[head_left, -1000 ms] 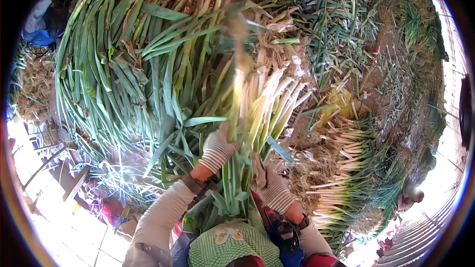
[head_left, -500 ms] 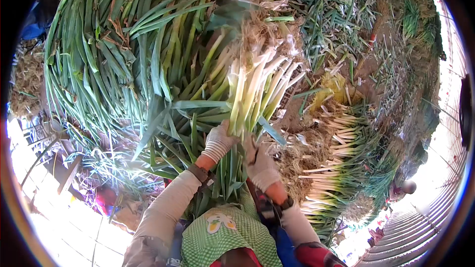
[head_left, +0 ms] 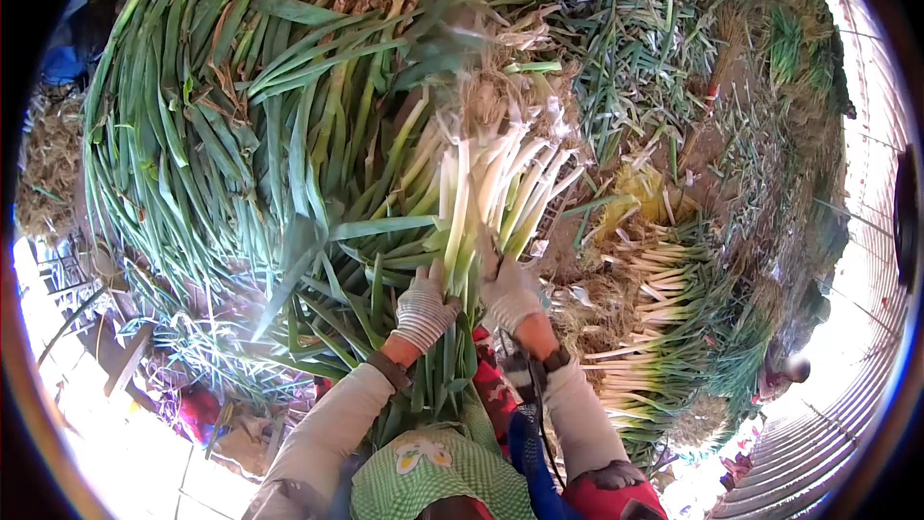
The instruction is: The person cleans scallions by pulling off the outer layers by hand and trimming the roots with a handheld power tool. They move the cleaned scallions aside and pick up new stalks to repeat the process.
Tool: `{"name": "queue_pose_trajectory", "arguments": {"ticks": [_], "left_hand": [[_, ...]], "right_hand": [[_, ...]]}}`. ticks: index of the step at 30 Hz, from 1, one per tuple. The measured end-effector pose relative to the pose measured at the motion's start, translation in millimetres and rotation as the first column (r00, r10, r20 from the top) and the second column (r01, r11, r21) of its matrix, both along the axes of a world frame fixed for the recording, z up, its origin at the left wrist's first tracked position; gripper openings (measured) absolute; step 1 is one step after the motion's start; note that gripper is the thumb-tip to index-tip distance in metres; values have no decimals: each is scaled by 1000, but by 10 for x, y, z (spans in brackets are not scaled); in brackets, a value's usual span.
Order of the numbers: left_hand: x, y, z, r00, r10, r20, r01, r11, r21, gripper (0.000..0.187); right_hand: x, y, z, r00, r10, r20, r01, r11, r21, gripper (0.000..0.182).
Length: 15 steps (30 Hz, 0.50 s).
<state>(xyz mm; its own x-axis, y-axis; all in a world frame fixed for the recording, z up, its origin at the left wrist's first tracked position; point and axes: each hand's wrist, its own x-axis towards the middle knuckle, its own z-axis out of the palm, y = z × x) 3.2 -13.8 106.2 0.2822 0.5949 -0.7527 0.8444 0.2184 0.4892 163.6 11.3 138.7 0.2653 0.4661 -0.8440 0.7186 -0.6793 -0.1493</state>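
My left hand, in a striped, pale glove, is closed around the upper stalks of a few large green onions. Their white ends point away from me, and their green leaves hang down toward my lap. Just to the right, my gloved right hand is closed beside the stalks. A dark, blurred shape shows at its fingertips; its kind cannot be made out. Beyond both hands, more white-stemmed green onions lie with roots outward.
A big heap of leafy green onions fills the left. At right lies a row of peeled green onions beside root trimmings. A yellow mesh bag and scattered leaf scraps lie farther off. A green checked apron covers my lap.
My right hand has moved up slightly along the stalks, its fingers now pointing away from me. My left hand has shifted slightly nearer to me and remains on the stalks.
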Motion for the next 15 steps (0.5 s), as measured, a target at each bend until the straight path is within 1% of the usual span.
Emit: {"name": "queue_pose_trajectory", "arguments": {"ticks": [1, 2, 3, 4, 5, 6, 7, 8, 11, 12, 15], "left_hand": [[6, -52, -43, 1000, 6, 3, -6, 1000, 9, 75], [2, -110, -142, 999, 4, 48, -1, 999, -54, 81], [17, -173, -214, 998, -6, 63, 10, 998, -58, 82], [29, -225, -270, 997, -15, 78, 20, 998, -63, 83], [39, -277, -329, 996, -23, 91, 30, 997, -71, 84], [86, -299, -359, 995, -69, 74, 77, 991, -111, 87], [151, -203, -257, 995, -91, 47, 99, 972, -212, 90], [203, -218, -291, 994, -92, 52, 101, 969, -227, 89], [333, -306, -413, 991, -107, 76, 122, 963, -239, 89], [365, -335, -458, 990, -116, 83, 133, 962, -237, 89], [550, -439, -564, 985, -162, 51, 169, 966, -194, 82]], "right_hand": [[47, 160, -57, 1000, -1, 19, 1, 1000, 16, 40], [92, 289, -111, 999, -3, 37, 2, 1000, 30, 40], [132, 351, -150, 998, -5, 56, 2, 999, 45, 40], [179, 378, -221, 996, 32, 86, -44, 989, 141, 47], [189, 355, -245, 999, 2, 45, -4, 999, 50, 48], [142, 382, -122, 999, -32, 9, 33, 998, -45, 49], [139, 302, -89, 1000, -7, 1, 7, 996, -87, 50], [136, 221, -58, 1000, 19, -10, -20, 991, -129, 51], [408, -376, -857, 998, 57, 29, -58, 998, 29, 49], [209, 93, -211, 985, 89, 149, -89, 996, 0, 47], [283, 390, -288, 992, -20, 126, 12, 998, 68, 45]]}}
